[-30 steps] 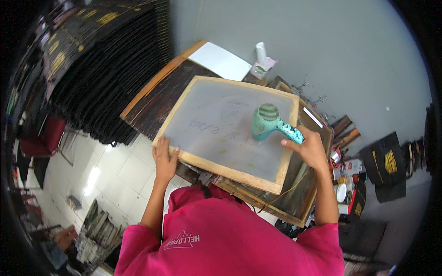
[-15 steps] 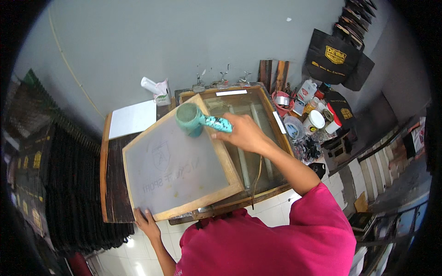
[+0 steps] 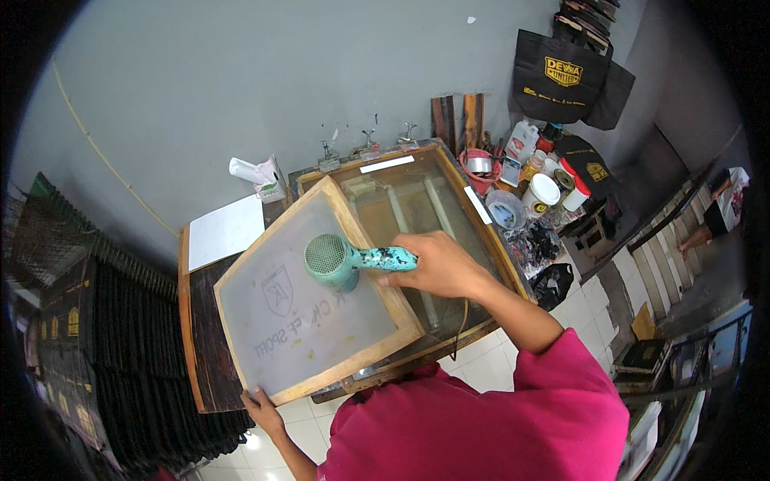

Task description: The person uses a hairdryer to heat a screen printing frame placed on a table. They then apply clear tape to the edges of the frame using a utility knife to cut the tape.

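A wooden-framed mesh screen lies tilted across the left part of a glass-topped box with pale tubes inside. The mesh bears a faint shield design and mirrored lettering. My left hand grips the screen's near left corner, with its fingers partly hidden beneath the frame. Over the mesh, near its right side, is a teal hair dryer with a round grille. My right hand is wrapped round its speckled handle, above the frame's right bar. The cord hangs below that hand.
Left of the screen, a white sheet lies on a dark wooden surface, by a tissue box. Pots and bottles, including a white tub, crowd the right. Black bags hang at left. Another person shows at far right.
My right hand has brought the hair dryer nearer to me over the mesh, from its far end toward the middle. My left hand still grips the corner. The whole view has shifted slightly.
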`<state>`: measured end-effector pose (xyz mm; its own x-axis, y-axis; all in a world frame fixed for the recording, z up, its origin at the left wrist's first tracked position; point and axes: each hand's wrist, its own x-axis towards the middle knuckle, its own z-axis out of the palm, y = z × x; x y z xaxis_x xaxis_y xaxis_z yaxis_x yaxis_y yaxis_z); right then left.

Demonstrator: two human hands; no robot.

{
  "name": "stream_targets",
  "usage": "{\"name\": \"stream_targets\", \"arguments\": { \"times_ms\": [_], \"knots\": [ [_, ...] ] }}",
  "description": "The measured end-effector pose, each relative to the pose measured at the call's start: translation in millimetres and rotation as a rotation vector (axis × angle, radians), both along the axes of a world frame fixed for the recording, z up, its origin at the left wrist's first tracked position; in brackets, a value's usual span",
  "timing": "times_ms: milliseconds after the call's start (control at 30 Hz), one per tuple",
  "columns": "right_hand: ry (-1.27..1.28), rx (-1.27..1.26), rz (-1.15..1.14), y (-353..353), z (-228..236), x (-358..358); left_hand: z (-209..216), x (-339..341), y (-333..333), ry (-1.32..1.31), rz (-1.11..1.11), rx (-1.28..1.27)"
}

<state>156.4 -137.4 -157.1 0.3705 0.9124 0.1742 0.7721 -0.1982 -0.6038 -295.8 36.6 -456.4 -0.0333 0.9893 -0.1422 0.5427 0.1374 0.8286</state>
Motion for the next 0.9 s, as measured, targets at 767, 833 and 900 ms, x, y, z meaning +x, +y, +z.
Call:
{"name": "stream_targets", "arguments": {
  "times_ms": [767, 833, 900],
  "knots": [
    [0.249, 0.033, -0.03, 0, -6, -28, -29, -40, 109, -0.324, -0.063, -0.551],
    [0.265, 0.069, -0.037, -1, -10, -28, -32, -37, 105, -0.374, -0.071, -0.507],
    [0.282, 0.109, -0.039, 0, -14, -31, -33, -40, 102, -0.46, -0.078, -0.469]
  ]
}}
